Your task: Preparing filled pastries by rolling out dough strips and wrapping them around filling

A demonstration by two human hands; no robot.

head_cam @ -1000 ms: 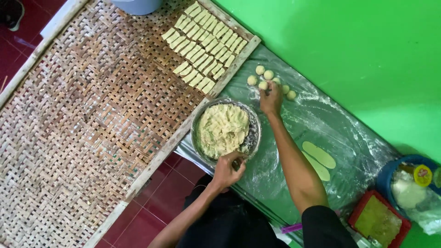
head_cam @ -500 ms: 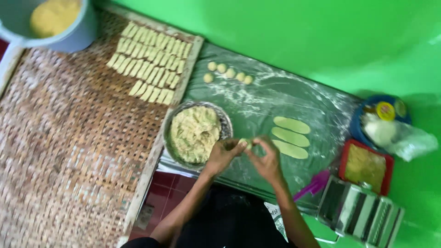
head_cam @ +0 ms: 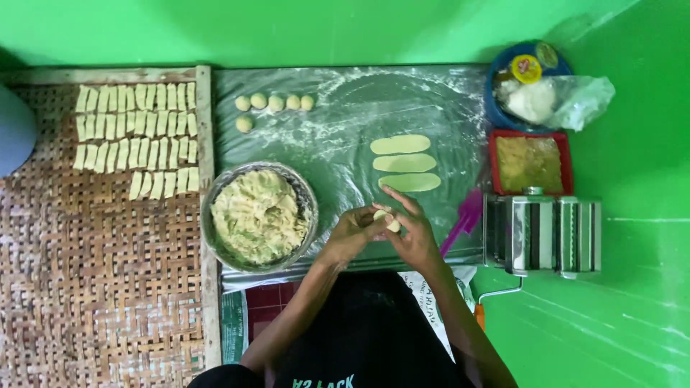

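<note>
A: What is held between the hands?

B: A small pale lump of dough (head_cam: pixel 390 220) is pinched between the left hand (head_cam: pixel 353 233) and the right hand (head_cam: pixel 413 231), just below the middle of the view. The left fingers are curled around it from nine o'clock; the right fingers are partly stretched, the forefinger pointing toward eleven o'clock.

A: Where is that, relative to the other things?

B: Above the floured plastic sheet (head_cam: pixel 338 122). At nine o'clock from the hands, just beside them, a metal bowl (head_cam: pixel 307 197) filled with yellowish dough mass is seen. At twelve o'clock, three flat oval dough strips (head_cam: pixel 405 163) are laid in a stack of rows. At eleven o'clock, well apart, six small dough balls (head_cam: pixel 275 103) are set out, five in a row and one below.

A: And further out?

B: A purple spatula (head_cam: pixel 464 215) is lying at three o'clock, near the right hand, with a metal pasta roller (head_cam: pixel 543 233) beyond it. A red tray (head_cam: pixel 530 164) of crumbly filling is found at two o'clock, a blue tub (head_cam: pixel 528 79) above that. At ten o'clock, rows of cut dough pieces (head_cam: pixel 136 136) are spread on a woven bamboo mat (head_cam: pixel 93 273).
</note>
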